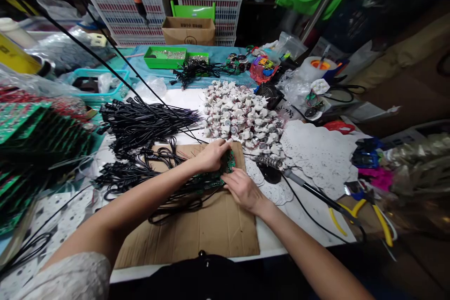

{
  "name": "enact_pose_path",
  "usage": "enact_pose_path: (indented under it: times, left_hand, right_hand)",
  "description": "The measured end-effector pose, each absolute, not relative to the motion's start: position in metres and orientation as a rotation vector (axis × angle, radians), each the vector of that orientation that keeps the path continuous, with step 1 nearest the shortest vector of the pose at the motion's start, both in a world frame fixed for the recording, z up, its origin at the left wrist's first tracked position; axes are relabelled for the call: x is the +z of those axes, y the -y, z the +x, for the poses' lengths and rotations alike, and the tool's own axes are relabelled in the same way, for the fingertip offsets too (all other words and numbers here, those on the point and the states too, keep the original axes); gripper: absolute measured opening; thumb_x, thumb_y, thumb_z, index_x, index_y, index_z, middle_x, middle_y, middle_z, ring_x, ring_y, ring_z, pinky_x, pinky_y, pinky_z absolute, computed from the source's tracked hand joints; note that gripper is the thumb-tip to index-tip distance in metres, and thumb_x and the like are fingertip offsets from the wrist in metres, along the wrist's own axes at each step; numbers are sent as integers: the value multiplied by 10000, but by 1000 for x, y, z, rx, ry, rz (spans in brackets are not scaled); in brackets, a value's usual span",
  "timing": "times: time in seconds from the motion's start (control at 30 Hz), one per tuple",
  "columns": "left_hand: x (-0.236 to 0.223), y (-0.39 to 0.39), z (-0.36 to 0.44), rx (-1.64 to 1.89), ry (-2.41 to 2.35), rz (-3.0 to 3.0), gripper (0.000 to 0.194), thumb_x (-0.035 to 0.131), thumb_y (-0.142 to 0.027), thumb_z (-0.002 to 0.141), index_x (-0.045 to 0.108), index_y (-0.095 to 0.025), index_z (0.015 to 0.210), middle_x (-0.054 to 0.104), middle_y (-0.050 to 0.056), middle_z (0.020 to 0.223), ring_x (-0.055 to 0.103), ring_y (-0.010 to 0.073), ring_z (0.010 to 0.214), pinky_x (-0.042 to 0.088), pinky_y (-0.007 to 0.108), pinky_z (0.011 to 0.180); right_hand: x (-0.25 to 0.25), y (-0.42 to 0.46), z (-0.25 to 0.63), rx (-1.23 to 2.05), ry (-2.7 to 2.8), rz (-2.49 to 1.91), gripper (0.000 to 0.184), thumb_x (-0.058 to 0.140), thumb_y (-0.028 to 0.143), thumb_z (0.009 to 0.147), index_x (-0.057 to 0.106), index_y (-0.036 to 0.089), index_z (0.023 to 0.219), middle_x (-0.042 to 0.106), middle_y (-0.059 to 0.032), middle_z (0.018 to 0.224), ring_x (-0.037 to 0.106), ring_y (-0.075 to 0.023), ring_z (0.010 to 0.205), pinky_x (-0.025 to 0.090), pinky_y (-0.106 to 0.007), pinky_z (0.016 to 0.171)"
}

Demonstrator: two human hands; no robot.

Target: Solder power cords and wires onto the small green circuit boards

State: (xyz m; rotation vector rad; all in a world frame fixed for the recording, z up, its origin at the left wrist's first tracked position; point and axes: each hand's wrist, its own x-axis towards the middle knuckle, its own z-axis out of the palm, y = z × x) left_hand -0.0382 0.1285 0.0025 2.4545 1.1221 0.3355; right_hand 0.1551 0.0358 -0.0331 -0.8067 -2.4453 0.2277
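A small green circuit board point(230, 161) shows between my hands, over the right part of a brown cardboard sheet point(225, 225). My left hand point(213, 155) is closed, its fingertips pinching at the board's far end. At the near end, the fingers of my right hand point(243, 189) are pressed together on the board's edge. Black cables point(176, 213) with more green boards among them lie on the cardboard, partly under my left forearm. Just beyond my hands is a heap of small white parts point(242, 112) with thin wires.
A bundle of black cables point(147, 119) lies left of the white heap. Stacked green circuit boards point(24, 124) stand at far left. To the right are a soldering iron point(309, 187) in front of white scalloped sheets point(316, 150), and yellow-handled pliers point(362, 206). Green trays point(165, 58) sit behind.
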Motion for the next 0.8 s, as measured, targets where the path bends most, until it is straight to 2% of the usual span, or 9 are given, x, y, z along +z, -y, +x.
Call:
enact_pose_path:
  times: [0.13,0.2,0.27,0.33,0.43,0.6,0.7,0.8]
  left_hand:
    - [11,-141,-36,319,-1180,2352,270,770,-259,750,674,-145,976,629,82,972,614,230,907,491,316,796]
    - [12,-146,-32,295,-1233,2304,200,757,-277,789,677,-153,925,644,48,881,614,197,819,474,289,741]
    - [9,-150,-29,275,-1246,2303,198,779,-262,771,677,-156,904,653,29,832,606,178,761,452,270,693]
    - [5,-152,-27,265,-1238,2317,208,800,-252,746,676,-158,884,660,24,818,601,173,739,439,262,669]
    - [0,-151,-27,269,-1227,2341,182,779,-235,755,669,-160,879,668,35,841,606,183,758,442,269,675]
    - [-1,-141,-24,277,-1138,2460,103,681,-127,802,658,-171,892,665,66,912,630,217,884,472,296,773]
    - [2,-139,-22,235,-1192,2523,122,701,-199,833,662,-166,944,657,84,932,634,233,884,492,316,773]
    - [11,-135,-26,290,-1307,2571,249,739,-257,829,660,-163,1046,647,110,1016,630,257,936,516,354,809]
  right_hand:
    - [-30,-40,153,324,2457,-845,181,524,165,1008,702,170,977,687,-76,842,628,-217,871,538,-438,972]
    - [-27,-39,157,355,2462,-858,163,589,233,992,695,156,1090,691,-99,924,624,-236,921,549,-435,930]
    - [-28,-35,164,355,2448,-891,359,670,303,950,640,142,1270,691,-141,1094,619,-273,1035,556,-458,935]
    - [-32,-31,173,314,2423,-943,472,677,278,938,578,150,1382,667,-165,1246,603,-301,1158,547,-491,987]
    - [-44,-28,182,227,2410,-966,419,560,172,984,576,161,1402,669,-171,1309,617,-288,1213,544,-486,1022]
    - [-50,-33,176,206,2458,-987,307,511,200,1023,642,114,1287,704,-192,1228,659,-284,1101,576,-452,930]
    - [-43,-42,168,255,2470,-1045,230,521,208,1028,680,135,1176,719,-161,1132,662,-256,1020,575,-415,885]
    - [-35,-47,163,266,2471,-1077,189,530,208,1029,709,158,994,704,-102,962,657,-212,907,561,-356,838]
